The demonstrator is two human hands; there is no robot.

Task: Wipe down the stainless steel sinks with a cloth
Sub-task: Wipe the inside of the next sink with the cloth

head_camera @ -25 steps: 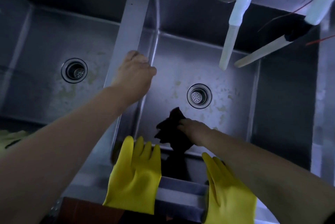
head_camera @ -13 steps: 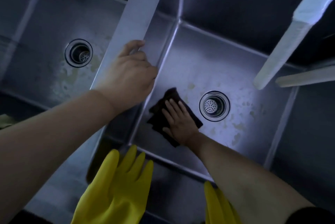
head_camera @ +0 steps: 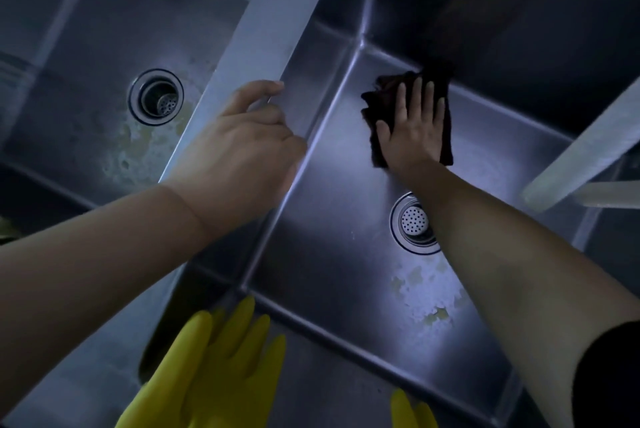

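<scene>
Flat and spread, the right hand (head_camera: 414, 128) presses a dark cloth (head_camera: 408, 116) against the floor of the right sink (head_camera: 329, 219), its fingers straight and pointing toward the far wall. That cloth lies bunched under the palm, close to the far left corner of this basin, where the floor meets the back wall. Its folds stick out past the thumb on the left and past the little finger on the right.

The left hand (head_camera: 242, 150) rests on the steel divider (head_camera: 273, 29) between the two basins, fingers loosely bent over its edge toward the right sink and holding nothing else. Its forearm crosses over the near part of the left sink (head_camera: 86, 81).

Just nearer than the right hand, the right drain strainer (head_camera: 414, 221) sits in the basin floor, partly covered by the right forearm. Pale flaky patches (head_camera: 426, 299) mark the steel between that drain and the near wall. In the left sink, the left drain (head_camera: 156, 96) is open to view, with a yellowish stain (head_camera: 138, 147) spreading beside it toward the near side.

Two yellow rubber gloves hang over the near rim: the bigger glove (head_camera: 207, 375) below the divider, the other glove's fingertips (head_camera: 412, 410) showing at the bottom edge. A pale spout (head_camera: 585, 154) reaches in from the right, above the right sink.
</scene>
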